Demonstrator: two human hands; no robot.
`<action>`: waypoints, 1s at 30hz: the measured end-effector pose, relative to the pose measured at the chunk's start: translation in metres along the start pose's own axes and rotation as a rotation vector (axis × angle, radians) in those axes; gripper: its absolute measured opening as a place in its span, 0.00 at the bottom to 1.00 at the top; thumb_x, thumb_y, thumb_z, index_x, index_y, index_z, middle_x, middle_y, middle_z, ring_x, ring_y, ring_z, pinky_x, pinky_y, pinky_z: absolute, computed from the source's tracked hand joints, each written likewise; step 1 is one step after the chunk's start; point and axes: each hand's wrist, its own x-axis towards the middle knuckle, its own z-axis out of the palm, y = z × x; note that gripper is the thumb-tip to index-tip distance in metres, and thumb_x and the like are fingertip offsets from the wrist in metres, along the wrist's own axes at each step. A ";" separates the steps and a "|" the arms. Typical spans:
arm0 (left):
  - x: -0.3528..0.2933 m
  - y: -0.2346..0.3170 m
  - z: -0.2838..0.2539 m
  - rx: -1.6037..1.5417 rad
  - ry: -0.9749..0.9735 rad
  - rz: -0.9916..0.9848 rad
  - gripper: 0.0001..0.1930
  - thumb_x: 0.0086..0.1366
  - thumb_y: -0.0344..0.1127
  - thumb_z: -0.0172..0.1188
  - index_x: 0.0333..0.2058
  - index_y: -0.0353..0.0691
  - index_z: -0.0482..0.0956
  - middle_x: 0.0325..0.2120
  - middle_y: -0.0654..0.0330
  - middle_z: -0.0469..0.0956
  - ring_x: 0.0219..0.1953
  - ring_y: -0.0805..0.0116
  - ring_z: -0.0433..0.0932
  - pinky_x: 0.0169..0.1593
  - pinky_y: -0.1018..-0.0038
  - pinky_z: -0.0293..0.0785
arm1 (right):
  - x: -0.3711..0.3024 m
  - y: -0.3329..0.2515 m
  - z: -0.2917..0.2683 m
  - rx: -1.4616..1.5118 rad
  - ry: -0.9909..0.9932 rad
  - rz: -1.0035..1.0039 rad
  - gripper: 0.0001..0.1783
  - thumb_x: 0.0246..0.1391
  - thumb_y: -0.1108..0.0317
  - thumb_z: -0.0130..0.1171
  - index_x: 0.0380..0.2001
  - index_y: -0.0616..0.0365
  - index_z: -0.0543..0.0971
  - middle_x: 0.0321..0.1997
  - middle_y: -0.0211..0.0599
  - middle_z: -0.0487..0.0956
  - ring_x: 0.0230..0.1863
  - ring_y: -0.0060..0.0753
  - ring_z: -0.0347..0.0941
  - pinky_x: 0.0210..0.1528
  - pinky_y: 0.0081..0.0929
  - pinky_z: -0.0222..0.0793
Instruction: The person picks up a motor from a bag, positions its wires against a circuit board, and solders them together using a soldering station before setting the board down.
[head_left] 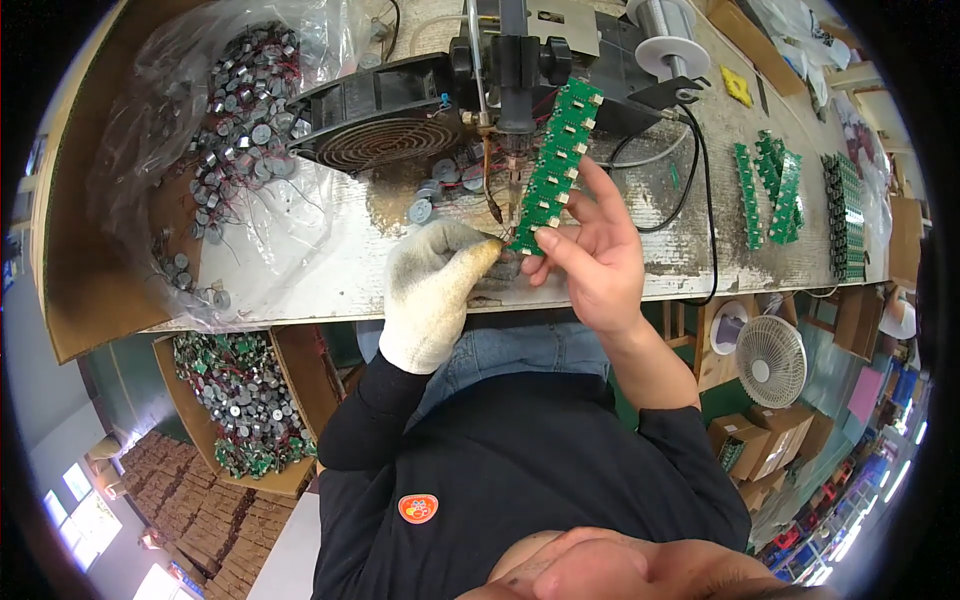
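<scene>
My right hand [606,262] is bare and pinches a long green circuit board strip [553,178] between thumb and fingers near its lower end. Small white connectors line the strip's edge, and it slants up to the right. My left hand [437,285], in a white glove with a yellowed fingertip, is closed at the strip's lower end; what its fingers pinch is too small to make out. Just above them stands a soldering machine [515,95], its thin metal tube [490,190] reaching down close to the strip. Several small round motors [421,210] with red wires lie behind my left hand.
A black fan [385,125] stands left of the machine. Farther left, a clear plastic bag [300,215] holds many motors. A solder spool [668,55] stands at the back. More green boards [785,195] lie at the right. Below the table's left side sits a filled carton [300,380].
</scene>
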 end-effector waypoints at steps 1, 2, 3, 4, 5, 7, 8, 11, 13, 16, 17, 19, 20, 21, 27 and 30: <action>0.000 0.000 0.001 -0.015 0.003 0.007 0.07 0.61 0.30 0.59 0.32 0.31 0.77 0.27 0.60 0.79 0.29 0.77 0.76 0.33 0.79 0.73 | 0.000 0.000 -0.001 0.000 0.001 -0.002 0.39 0.53 0.86 0.52 0.67 0.57 0.52 0.49 0.49 0.73 0.29 0.32 0.79 0.25 0.22 0.76; 0.001 0.000 0.002 -0.030 0.006 0.013 0.07 0.61 0.30 0.59 0.31 0.31 0.77 0.27 0.60 0.79 0.29 0.76 0.76 0.32 0.79 0.73 | 0.001 0.000 -0.001 0.000 0.002 -0.005 0.39 0.53 0.86 0.52 0.67 0.56 0.52 0.49 0.49 0.72 0.29 0.32 0.79 0.25 0.22 0.76; 0.001 0.000 0.003 -0.030 0.005 0.013 0.07 0.61 0.30 0.59 0.31 0.31 0.77 0.27 0.60 0.79 0.29 0.76 0.76 0.32 0.79 0.73 | 0.001 0.000 -0.001 0.000 0.003 -0.005 0.39 0.53 0.86 0.52 0.67 0.56 0.52 0.49 0.49 0.72 0.29 0.32 0.79 0.25 0.22 0.76; 0.002 0.001 0.003 -0.042 0.001 0.022 0.07 0.61 0.30 0.59 0.31 0.31 0.77 0.27 0.59 0.79 0.29 0.76 0.76 0.32 0.79 0.73 | 0.001 -0.001 -0.001 0.003 -0.002 -0.006 0.39 0.53 0.86 0.52 0.67 0.56 0.52 0.49 0.49 0.72 0.29 0.33 0.79 0.25 0.22 0.76; 0.002 0.002 0.004 -0.053 -0.004 0.031 0.07 0.61 0.30 0.59 0.32 0.31 0.77 0.27 0.59 0.79 0.29 0.76 0.77 0.32 0.79 0.73 | 0.001 -0.002 0.000 0.005 -0.006 -0.006 0.39 0.53 0.86 0.52 0.67 0.56 0.52 0.49 0.49 0.72 0.29 0.33 0.79 0.25 0.21 0.76; -0.001 0.005 0.005 -0.086 -0.004 0.006 0.07 0.62 0.30 0.59 0.32 0.31 0.77 0.28 0.59 0.79 0.29 0.76 0.77 0.32 0.79 0.73 | 0.001 -0.004 0.001 0.008 -0.007 -0.006 0.39 0.53 0.86 0.52 0.67 0.56 0.52 0.49 0.49 0.72 0.29 0.33 0.79 0.25 0.22 0.76; -0.002 0.007 0.006 -0.120 -0.004 -0.022 0.06 0.62 0.30 0.58 0.33 0.31 0.77 0.28 0.59 0.79 0.29 0.76 0.77 0.32 0.79 0.73 | 0.001 -0.004 0.002 0.010 -0.007 -0.004 0.39 0.53 0.86 0.52 0.67 0.56 0.52 0.49 0.49 0.72 0.29 0.33 0.79 0.25 0.22 0.76; -0.004 0.007 0.004 -0.100 -0.011 -0.005 0.06 0.62 0.30 0.58 0.33 0.31 0.77 0.29 0.59 0.79 0.29 0.76 0.77 0.32 0.79 0.74 | -0.001 -0.005 0.003 0.003 -0.005 -0.020 0.39 0.53 0.86 0.52 0.67 0.55 0.52 0.49 0.49 0.72 0.29 0.33 0.79 0.25 0.22 0.76; -0.002 0.001 0.005 -0.106 -0.004 0.013 0.06 0.62 0.30 0.58 0.33 0.31 0.77 0.29 0.59 0.79 0.29 0.76 0.77 0.32 0.79 0.74 | -0.001 -0.004 0.003 0.005 -0.003 -0.022 0.39 0.53 0.86 0.52 0.67 0.55 0.52 0.49 0.49 0.73 0.29 0.33 0.79 0.25 0.22 0.76; -0.002 0.003 0.006 -0.103 -0.016 -0.005 0.06 0.63 0.28 0.56 0.34 0.31 0.75 0.30 0.55 0.78 0.31 0.69 0.79 0.35 0.75 0.76 | -0.002 -0.001 -0.001 0.004 0.001 -0.026 0.39 0.53 0.86 0.52 0.67 0.55 0.52 0.49 0.49 0.73 0.29 0.33 0.79 0.25 0.22 0.76; -0.002 0.004 0.006 -0.093 -0.035 -0.040 0.05 0.63 0.26 0.54 0.36 0.30 0.73 0.32 0.52 0.78 0.34 0.63 0.80 0.38 0.71 0.78 | -0.003 0.001 -0.002 0.001 0.004 -0.028 0.39 0.53 0.86 0.53 0.66 0.55 0.52 0.48 0.49 0.73 0.29 0.33 0.79 0.25 0.22 0.76; -0.002 0.003 0.004 -0.074 -0.033 -0.045 0.06 0.63 0.26 0.55 0.36 0.30 0.73 0.32 0.52 0.78 0.33 0.64 0.80 0.38 0.71 0.78 | -0.003 0.002 -0.002 0.003 0.008 -0.033 0.39 0.53 0.85 0.53 0.66 0.56 0.52 0.48 0.49 0.73 0.29 0.32 0.79 0.25 0.22 0.76; -0.002 0.002 0.003 -0.055 -0.031 -0.052 0.06 0.63 0.26 0.55 0.36 0.30 0.73 0.31 0.52 0.78 0.33 0.64 0.80 0.38 0.71 0.78 | -0.004 0.003 -0.002 0.005 0.012 -0.037 0.39 0.53 0.85 0.53 0.66 0.56 0.52 0.48 0.49 0.73 0.29 0.32 0.79 0.25 0.21 0.76; -0.001 0.001 0.003 -0.055 -0.031 -0.052 0.06 0.63 0.26 0.55 0.36 0.30 0.73 0.31 0.52 0.78 0.33 0.64 0.80 0.38 0.71 0.78 | -0.004 0.002 -0.002 0.005 0.012 -0.036 0.39 0.53 0.85 0.53 0.66 0.56 0.52 0.48 0.49 0.73 0.29 0.32 0.79 0.25 0.21 0.76; -0.001 0.000 0.004 -0.114 -0.013 -0.021 0.06 0.62 0.30 0.59 0.31 0.31 0.77 0.27 0.59 0.79 0.28 0.76 0.77 0.32 0.79 0.74 | -0.004 0.000 0.000 -0.001 0.020 -0.002 0.39 0.53 0.85 0.53 0.66 0.56 0.53 0.48 0.48 0.73 0.28 0.32 0.79 0.24 0.21 0.75; 0.000 -0.002 0.002 -0.114 -0.055 0.016 0.06 0.61 0.30 0.59 0.31 0.31 0.77 0.27 0.59 0.79 0.28 0.76 0.77 0.32 0.79 0.74 | -0.004 -0.001 -0.001 -0.006 0.018 0.014 0.39 0.53 0.85 0.53 0.66 0.57 0.53 0.47 0.48 0.74 0.28 0.32 0.79 0.24 0.21 0.75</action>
